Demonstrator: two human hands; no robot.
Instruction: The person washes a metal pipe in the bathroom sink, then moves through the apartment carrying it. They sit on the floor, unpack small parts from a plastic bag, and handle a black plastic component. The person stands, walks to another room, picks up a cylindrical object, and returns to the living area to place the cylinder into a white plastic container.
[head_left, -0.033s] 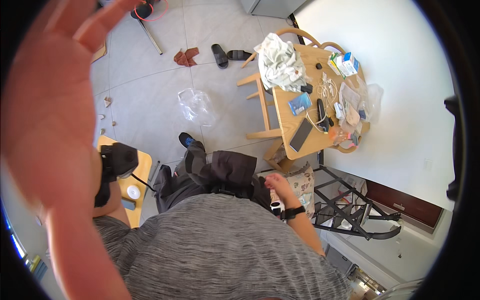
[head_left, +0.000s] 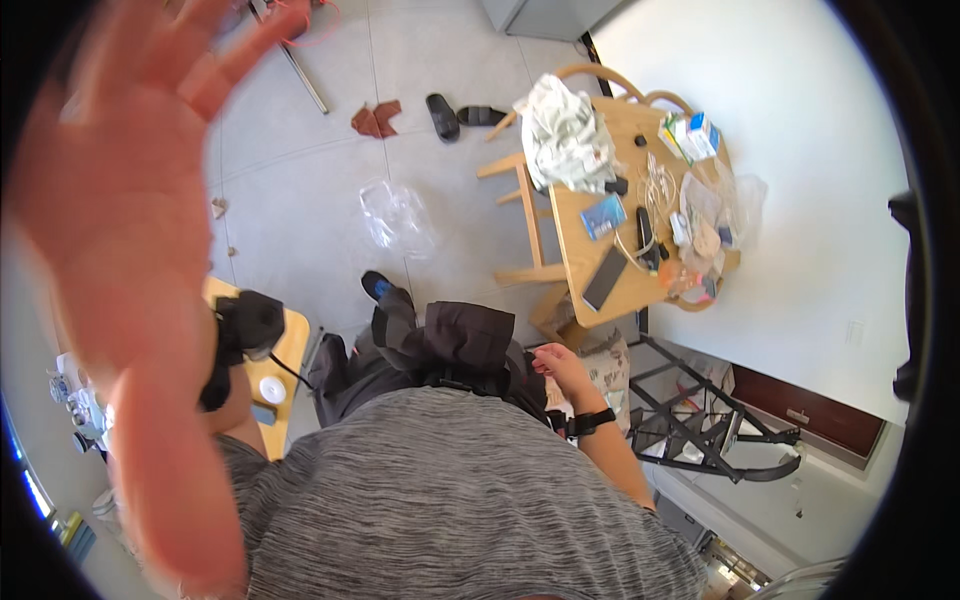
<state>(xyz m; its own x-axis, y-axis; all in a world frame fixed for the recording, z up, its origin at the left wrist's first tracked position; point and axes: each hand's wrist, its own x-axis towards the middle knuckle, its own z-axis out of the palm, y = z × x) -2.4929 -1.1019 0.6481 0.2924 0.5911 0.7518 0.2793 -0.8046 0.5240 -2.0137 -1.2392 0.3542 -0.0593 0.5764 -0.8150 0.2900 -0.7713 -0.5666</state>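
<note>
Dark trousers (head_left: 455, 340) beside right hand (head_left: 560, 365)

Hands: two, left hand (head_left: 120, 190) and right hand (head_left: 560, 365) | wooden table (head_left: 585, 255): one | black sandals (head_left: 443, 117): two | clear plastic bag (head_left: 398, 217): one | black wristband (head_left: 592, 421): one

Shirt (head_left: 440, 500) is a heathered grey knit, matt. The small table (head_left: 590, 290) and its chair (head_left: 520, 215) look like light, smooth wood, with crumpled white cloth (head_left: 560, 135) at the table's far edge. Floor (head_left: 300, 220) is pale matt tile, with a glossy clear plastic bag (head_left: 398, 215) on it.
</note>
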